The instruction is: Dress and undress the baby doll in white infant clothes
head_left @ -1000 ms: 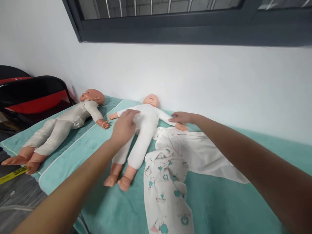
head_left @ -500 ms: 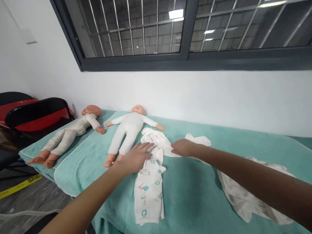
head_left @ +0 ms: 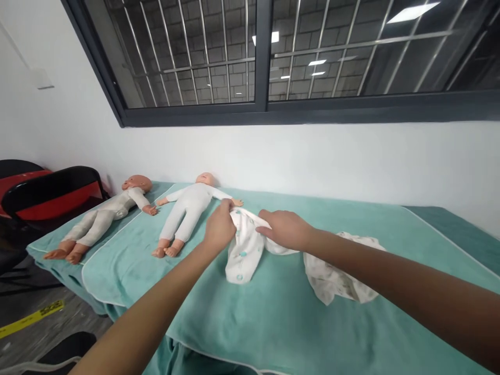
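The left hand point(head_left: 221, 226) and right hand point(head_left: 287, 229) pinch the printed garment point(head_left: 244, 255), gripped but not spread flat; the nearer doll point(head_left: 190, 202) lies left of the left hand.

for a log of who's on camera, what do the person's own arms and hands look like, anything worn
The left hand and right hand show no gloves, and no rings can be made out. The left forearm and right forearm are bare, with no sleeve, watch, bracelet or marking in view. Nails at each grip are too small to tell.
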`<act>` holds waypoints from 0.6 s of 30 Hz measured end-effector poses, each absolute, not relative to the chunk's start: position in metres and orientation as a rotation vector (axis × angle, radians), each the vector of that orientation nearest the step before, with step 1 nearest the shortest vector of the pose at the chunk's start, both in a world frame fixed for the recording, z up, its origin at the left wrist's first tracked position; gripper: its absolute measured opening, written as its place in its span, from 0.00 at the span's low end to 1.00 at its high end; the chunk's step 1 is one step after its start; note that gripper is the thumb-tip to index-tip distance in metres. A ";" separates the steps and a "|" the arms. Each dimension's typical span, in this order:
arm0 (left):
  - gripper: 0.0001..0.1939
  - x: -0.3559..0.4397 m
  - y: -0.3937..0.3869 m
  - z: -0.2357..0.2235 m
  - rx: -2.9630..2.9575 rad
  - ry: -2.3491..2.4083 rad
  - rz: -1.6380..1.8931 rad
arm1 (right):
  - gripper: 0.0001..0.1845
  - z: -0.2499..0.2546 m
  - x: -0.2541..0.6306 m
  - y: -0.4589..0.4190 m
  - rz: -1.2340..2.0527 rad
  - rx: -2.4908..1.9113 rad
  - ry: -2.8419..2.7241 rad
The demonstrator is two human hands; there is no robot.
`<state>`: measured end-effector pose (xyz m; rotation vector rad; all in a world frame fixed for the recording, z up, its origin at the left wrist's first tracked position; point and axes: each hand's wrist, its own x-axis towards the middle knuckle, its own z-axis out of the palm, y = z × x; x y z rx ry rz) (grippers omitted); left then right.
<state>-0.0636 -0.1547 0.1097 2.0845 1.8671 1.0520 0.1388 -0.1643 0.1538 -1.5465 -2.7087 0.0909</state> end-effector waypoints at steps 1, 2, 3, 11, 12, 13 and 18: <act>0.17 -0.058 -0.155 0.117 2.001 1.844 1.187 | 0.21 0.155 0.145 -0.167 0.241 -1.559 -2.626; 0.19 -0.051 -0.156 0.123 1.921 1.793 1.310 | 0.27 0.155 0.150 -0.169 0.385 -1.547 -2.534; 0.19 -0.044 -0.157 0.130 1.843 1.717 1.413 | 0.34 0.154 0.153 -0.172 0.519 -1.514 -2.441; 0.27 -0.011 -0.193 0.145 1.607 0.981 1.395 | 0.46 0.135 0.151 -0.182 1.059 -1.074 -1.847; 0.32 -0.013 -0.199 0.140 1.646 0.938 1.343 | 0.40 0.134 0.150 -0.183 1.082 -1.056 -1.798; 0.38 -0.015 -0.204 0.133 1.676 0.928 1.307 | 0.35 0.134 0.149 -0.184 1.114 -1.058 -1.743; 0.45 -0.019 -0.223 0.090 1.532 1.086 1.271 | 0.22 0.123 0.143 -0.199 1.411 -0.948 -1.535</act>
